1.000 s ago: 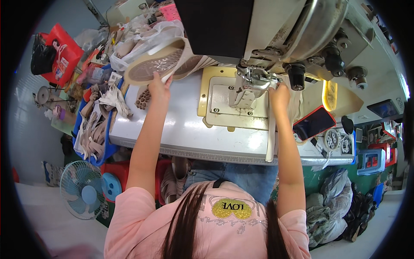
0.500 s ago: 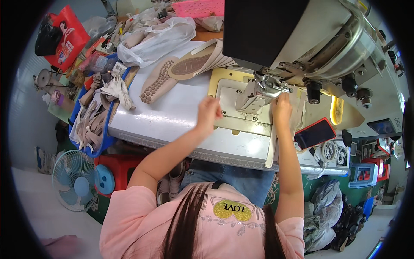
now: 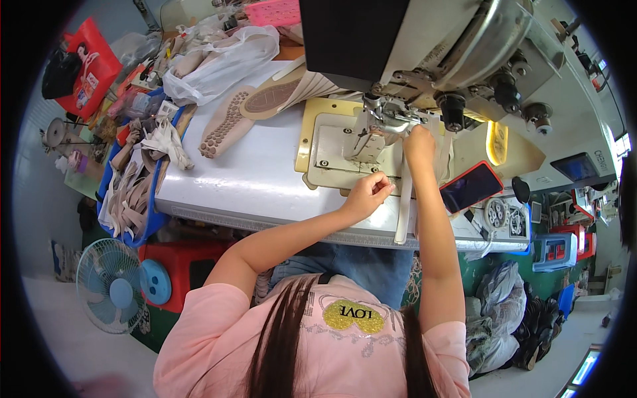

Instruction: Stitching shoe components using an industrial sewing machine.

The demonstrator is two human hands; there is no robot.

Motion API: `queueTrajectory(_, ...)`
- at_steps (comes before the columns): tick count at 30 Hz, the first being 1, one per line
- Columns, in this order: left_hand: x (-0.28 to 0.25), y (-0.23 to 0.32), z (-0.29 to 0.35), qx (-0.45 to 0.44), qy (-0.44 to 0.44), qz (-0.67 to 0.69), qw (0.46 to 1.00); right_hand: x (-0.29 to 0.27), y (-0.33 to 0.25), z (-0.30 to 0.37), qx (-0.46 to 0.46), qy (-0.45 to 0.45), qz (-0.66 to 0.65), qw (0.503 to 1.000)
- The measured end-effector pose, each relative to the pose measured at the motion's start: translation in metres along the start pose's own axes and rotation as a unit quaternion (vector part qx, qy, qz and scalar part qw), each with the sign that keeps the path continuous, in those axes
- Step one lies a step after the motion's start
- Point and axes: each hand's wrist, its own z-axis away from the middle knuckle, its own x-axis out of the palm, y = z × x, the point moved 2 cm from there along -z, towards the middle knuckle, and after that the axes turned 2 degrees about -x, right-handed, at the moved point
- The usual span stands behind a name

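Note:
A sewing machine's metal needle head [image 3: 393, 118] stands over a light metal plate [image 3: 325, 142] with a yellow surround. My right hand [image 3: 419, 149] is closed just right of the needle head, at the upper end of a pale narrow strip [image 3: 403, 212]. Its fingertips are partly hidden. From there the strip runs toward me and hangs over the table's front edge. My left hand [image 3: 369, 196] is at the plate's near edge, left of the strip, thumb and fingers pinched together. Whatever they hold, if anything, is too small to make out.
Beige shoe soles [image 3: 229, 123] and stacked insole pieces [image 3: 275, 98] lie left of the machine. A blue basket of strips [image 3: 133, 229] stands at the table's left end. On the right are a red-edged phone [image 3: 472, 188] and a bobbin tray [image 3: 496, 213]. The machine's dark housing [image 3: 352, 40] overhangs.
My left hand has come right and nearer me, from the plate's left side to its front edge by the strip. My right hand stays beside the needle head. The whole view has shifted somewhat.

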Motion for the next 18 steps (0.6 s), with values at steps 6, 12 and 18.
queueTrajectory(6, 0.002, -0.005, -0.002, 0.026, 0.057, -0.034, 0.997, 0.000, 0.001, 0.008, 0.008, 0.042, -0.034, 0.999)
queueTrajectory(12, 0.003, -0.007, -0.006, 0.015, 0.036, -0.026, 0.999, -0.002, 0.004, 0.002, -0.026, 0.027, -0.034, 0.999)
queueTrajectory(18, 0.015, 0.003, -0.030, 0.140, 0.083, -0.149, 0.975, 0.010, 0.020, 0.000, -0.019, 0.042, -0.069, 0.997)
